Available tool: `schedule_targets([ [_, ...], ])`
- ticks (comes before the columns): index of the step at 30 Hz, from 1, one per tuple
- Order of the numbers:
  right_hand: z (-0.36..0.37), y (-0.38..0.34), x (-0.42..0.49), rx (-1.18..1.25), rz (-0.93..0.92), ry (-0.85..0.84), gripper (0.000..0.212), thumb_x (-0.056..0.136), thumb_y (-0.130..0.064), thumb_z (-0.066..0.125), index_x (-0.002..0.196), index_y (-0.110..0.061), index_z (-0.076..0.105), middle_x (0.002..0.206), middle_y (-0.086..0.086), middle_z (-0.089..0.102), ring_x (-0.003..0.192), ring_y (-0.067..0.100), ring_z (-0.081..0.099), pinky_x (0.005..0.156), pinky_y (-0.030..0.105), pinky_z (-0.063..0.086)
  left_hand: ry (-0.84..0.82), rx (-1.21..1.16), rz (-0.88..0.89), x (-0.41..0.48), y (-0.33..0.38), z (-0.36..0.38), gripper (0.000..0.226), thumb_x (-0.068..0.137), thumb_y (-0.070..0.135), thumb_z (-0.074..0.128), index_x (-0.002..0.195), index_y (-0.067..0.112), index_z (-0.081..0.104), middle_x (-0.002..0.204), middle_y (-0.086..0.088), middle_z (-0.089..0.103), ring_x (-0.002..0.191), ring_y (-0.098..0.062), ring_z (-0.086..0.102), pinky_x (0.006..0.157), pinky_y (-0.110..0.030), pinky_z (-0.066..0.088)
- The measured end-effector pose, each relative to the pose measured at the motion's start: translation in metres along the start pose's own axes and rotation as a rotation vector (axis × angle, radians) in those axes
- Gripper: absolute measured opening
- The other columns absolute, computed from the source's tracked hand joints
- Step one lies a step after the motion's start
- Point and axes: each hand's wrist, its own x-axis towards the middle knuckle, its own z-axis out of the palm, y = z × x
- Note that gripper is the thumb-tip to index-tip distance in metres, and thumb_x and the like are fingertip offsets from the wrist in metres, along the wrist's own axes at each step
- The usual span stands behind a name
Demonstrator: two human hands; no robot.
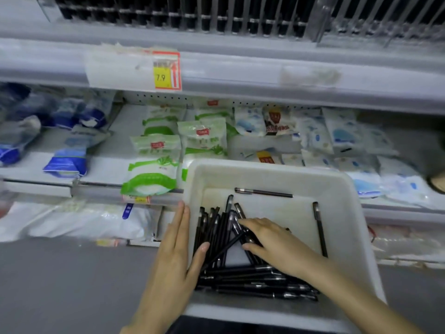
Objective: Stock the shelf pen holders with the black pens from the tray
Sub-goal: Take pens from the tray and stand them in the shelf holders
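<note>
Black pens point(213, 227) heaped in white tray point(265, 168) at left wall and near edge, two strays apart | left hand point(175, 249) flat on left wall, thumb inside rim | right hand point(272, 239) spread over heap, pinching nothing | judged light, stiff, slick; pinch mid-barrel, few together

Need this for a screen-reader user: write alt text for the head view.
A person's right hand rests on a pile of black pens in a white tray, while the left hand lies flat against the tray's left wall, thumb inside. Behind, shelves hold bagged goods, a yellow 7.9 price tag and pen holders above.
</note>
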Motion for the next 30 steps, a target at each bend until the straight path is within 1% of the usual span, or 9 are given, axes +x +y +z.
schedule_targets([
  [7,0.021,-0.007,0.001,0.094,0.033,0.221,0.045,0.096,-0.030,0.053,0.139,-0.027,0.043,0.138,-0.010,0.047,0.128,0.008,0.038,0.098,0.013,0.025,0.009,-0.025,0.013,-0.002,0.002,0.000,0.071,0.092,0.058,0.029,0.152,0.031,0.002,0.158,0.025,-0.005,0.144,0.005,-0.001,0.109,-0.004,0.001],
  [11,0.028,-0.010,0.006,0.289,0.042,0.363,0.029,0.086,-0.022,0.068,0.114,-0.024,0.063,0.105,-0.016,0.057,0.100,0.000,0.053,0.083,0.011,0.036,0.017,-0.031,0.008,-0.003,0.003,0.000,0.070,0.093,0.058,0.029,0.152,0.032,0.001,0.158,0.025,-0.005,0.144,0.006,-0.001,0.108,-0.003,0.002],
  [13,0.030,-0.014,0.010,0.451,0.047,0.364,0.023,0.080,-0.015,0.074,0.101,-0.021,0.069,0.092,-0.019,0.056,0.081,-0.002,0.058,0.071,0.009,0.041,0.020,-0.037,0.005,-0.002,0.004,0.000,0.070,0.093,0.058,0.028,0.152,0.032,0.001,0.158,0.026,-0.005,0.144,0.006,-0.001,0.108,-0.003,0.002],
  [16,0.029,-0.020,0.014,0.549,0.021,0.277,0.017,0.075,-0.013,0.078,0.090,-0.018,0.072,0.083,-0.019,0.060,0.076,-0.004,0.059,0.066,0.007,0.043,0.022,-0.048,0.005,-0.002,0.004,0.000,0.069,0.093,0.057,0.028,0.152,0.032,0.001,0.157,0.026,-0.005,0.144,0.005,-0.001,0.111,-0.007,0.003],
  [19,0.026,-0.024,0.016,0.461,-0.044,0.154,0.012,0.075,-0.021,0.079,0.086,-0.021,0.074,0.078,-0.020,0.064,0.080,-0.006,0.061,0.071,0.007,0.042,0.022,-0.058,-0.003,-0.003,0.005,0.000,0.065,0.097,0.054,0.028,0.151,0.034,0.000,0.157,0.028,-0.006,0.143,0.006,-0.002,0.110,-0.006,0.002],
  [22,0.016,-0.030,0.020,0.243,-0.109,0.047,0.017,0.078,-0.031,0.076,0.095,-0.028,0.073,0.093,-0.015,0.072,0.089,-0.001,0.063,0.080,0.019,0.047,0.021,-0.054,-0.009,-0.004,0.005,-0.001,0.064,0.096,0.054,0.028,0.150,0.035,-0.001,0.156,0.029,-0.006,0.143,0.007,-0.002,0.110,-0.005,0.001],
  [24,0.006,-0.035,0.021,0.083,-0.141,-0.007,0.020,0.080,-0.036,0.072,0.099,-0.029,0.072,0.098,-0.012,0.071,0.094,0.006,0.062,0.077,0.023,0.043,0.015,-0.053,-0.017,-0.003,0.005,0.000,0.064,0.096,0.055,0.028,0.150,0.035,-0.001,0.156,0.029,-0.006,0.143,0.006,-0.002,0.110,-0.006,0.001],
  [27,0.004,-0.042,0.022,-0.160,-0.240,-0.052,0.021,0.086,-0.034,0.066,0.105,-0.026,0.069,0.099,-0.002,0.070,0.095,0.020,0.062,0.071,0.028,0.037,0.019,-0.048,-0.022,-0.003,0.005,-0.001,0.066,0.093,0.057,0.026,0.150,0.034,0.002,0.157,0.027,-0.003,0.143,0.006,0.000,0.111,-0.006,0.002],
  [30,0.013,-0.041,0.020,-0.205,-0.283,-0.084,0.018,0.092,-0.026,0.059,0.108,-0.019,0.065,0.101,0.006,0.068,0.095,0.028,0.062,0.074,0.034,0.044,0.030,-0.064,-0.038,-0.003,0.006,-0.002,0.068,0.091,0.060,0.025,0.151,0.033,0.006,0.156,0.029,0.000,0.143,0.008,0.001,0.110,-0.005,0.002],
])
